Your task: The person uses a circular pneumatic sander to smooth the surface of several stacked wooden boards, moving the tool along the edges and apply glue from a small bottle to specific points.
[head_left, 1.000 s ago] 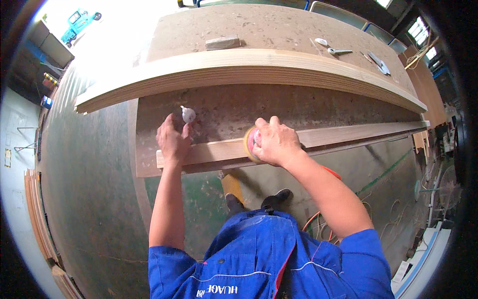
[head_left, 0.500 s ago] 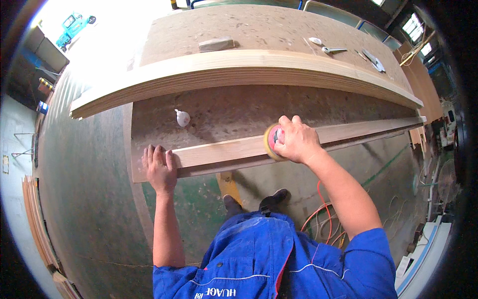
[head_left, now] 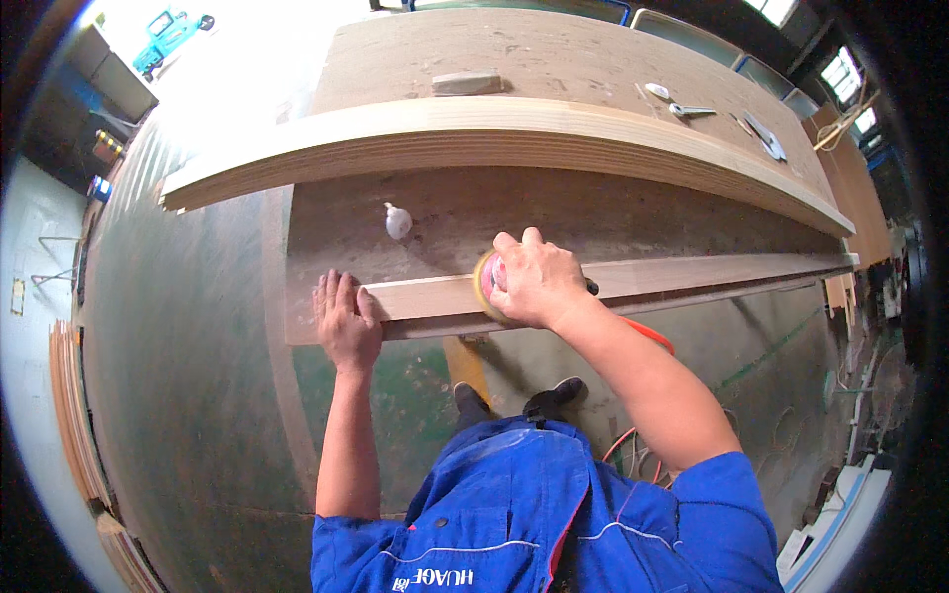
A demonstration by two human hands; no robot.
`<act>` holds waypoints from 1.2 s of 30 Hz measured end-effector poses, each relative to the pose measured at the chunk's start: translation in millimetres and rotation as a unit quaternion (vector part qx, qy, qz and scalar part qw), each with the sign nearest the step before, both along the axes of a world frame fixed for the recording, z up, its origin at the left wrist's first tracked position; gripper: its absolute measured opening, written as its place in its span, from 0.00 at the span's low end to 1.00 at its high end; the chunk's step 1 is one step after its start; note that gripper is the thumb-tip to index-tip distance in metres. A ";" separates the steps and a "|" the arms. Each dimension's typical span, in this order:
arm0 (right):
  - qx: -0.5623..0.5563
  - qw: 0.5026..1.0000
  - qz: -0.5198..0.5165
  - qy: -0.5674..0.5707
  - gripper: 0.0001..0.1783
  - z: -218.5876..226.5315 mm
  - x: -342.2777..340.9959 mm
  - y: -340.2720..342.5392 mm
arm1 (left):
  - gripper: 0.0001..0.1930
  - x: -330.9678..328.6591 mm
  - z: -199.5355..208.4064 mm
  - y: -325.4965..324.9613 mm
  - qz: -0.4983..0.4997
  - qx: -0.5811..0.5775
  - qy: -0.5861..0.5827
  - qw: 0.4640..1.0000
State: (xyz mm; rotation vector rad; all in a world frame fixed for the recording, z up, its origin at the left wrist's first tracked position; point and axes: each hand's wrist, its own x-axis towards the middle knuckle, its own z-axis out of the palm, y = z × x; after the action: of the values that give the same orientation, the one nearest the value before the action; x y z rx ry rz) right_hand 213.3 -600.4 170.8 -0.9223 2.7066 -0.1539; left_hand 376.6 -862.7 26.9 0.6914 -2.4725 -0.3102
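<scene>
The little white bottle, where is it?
In the head view, the little white bottle stands on the workbench, left of centre, just beyond the narrow plank and the left hand.

Plank (head_left: 692, 277) on workbench (head_left: 326, 257); left hand (head_left: 346, 326) on left end, right hand (head_left: 539, 282) with sander (head_left: 487, 285) mid-plank; bottle (head_left: 397, 222) behind.

Blue short-sleeved work overalls (head_left: 534, 514) with thin white piping, apparently dark shoes (head_left: 514, 400).

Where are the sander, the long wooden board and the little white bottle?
sander (head_left: 486, 285), head view, yellow pad edge.
wooden board (head_left: 692, 277), head view, top face.
white bottle (head_left: 397, 223), head view, body.
</scene>
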 end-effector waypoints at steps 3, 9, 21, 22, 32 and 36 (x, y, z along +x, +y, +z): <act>-0.005 1.000 0.026 -0.001 0.29 0.9 8.6 -22.6 | 0.21 3.4 2.5 -2.3 -0.025 0.019 0.043 0.999; -0.006 0.998 0.070 0.001 0.30 1.8 25.7 -64.4 | 0.24 45.6 9.6 2.8 0.023 0.031 0.154 0.987; -0.023 0.989 0.149 -0.005 0.29 2.6 63.8 -154.9 | 0.25 156.8 -24.6 20.9 0.143 0.065 0.108 0.982; -0.022 0.987 0.157 0.002 0.28 4.2 67.1 -161.6 | 0.26 160.8 -26.4 20.3 0.146 0.065 0.108 0.981; -0.014 0.984 0.178 -0.006 0.28 6.4 81.8 -209.1 | 0.30 136.7 22.5 7.3 0.015 0.090 0.178 0.980; -0.016 0.982 0.187 -0.011 0.27 6.9 85.6 -213.4 | 0.36 95.4 56.0 10.2 -0.085 0.108 0.201 0.970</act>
State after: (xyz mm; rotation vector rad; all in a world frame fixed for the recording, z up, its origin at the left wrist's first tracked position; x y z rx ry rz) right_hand 298.9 -813.8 177.7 -1.4061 2.4625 -0.1291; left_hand 472.0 -852.5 82.9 0.4470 -2.1261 -0.7183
